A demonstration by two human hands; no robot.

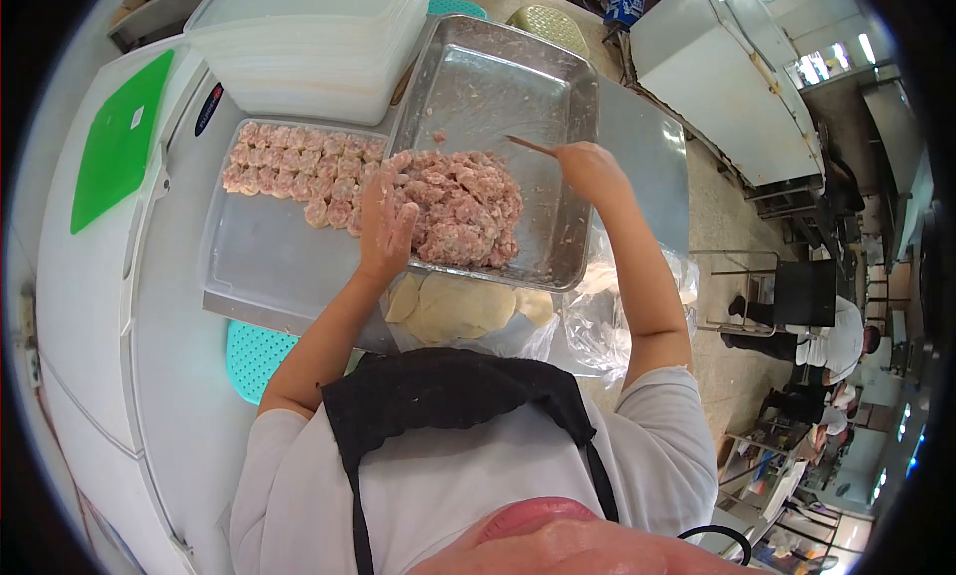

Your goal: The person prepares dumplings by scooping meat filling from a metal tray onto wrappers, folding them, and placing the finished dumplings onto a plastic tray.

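Note:
My right hand (595, 172) is closed around a thin wooden spatula (531, 146), whose tip points left over the bare part of a deep metal pan (488, 72). A big mound of pink minced meat (463, 209) fills the near left of that pan. At the pan's left edge is my left hand (386, 227), fingers stretched out and thumb apart; whatever lies under the fingers is hidden. It is beside the rows of meat-filled dumplings (304, 167) on a grey tray (264, 246). Round pale dough wrappers (463, 308) lie on plastic just below the pan.
Stacked translucent plastic trays (309, 62) stand behind the dumplings. Crumpled clear plastic (597, 321) lies by my right forearm. A white chest freezer (174, 306) with a green board (121, 142) is at left. A turquoise stool (256, 358) sits below the tray. Other people (841, 341) are far right.

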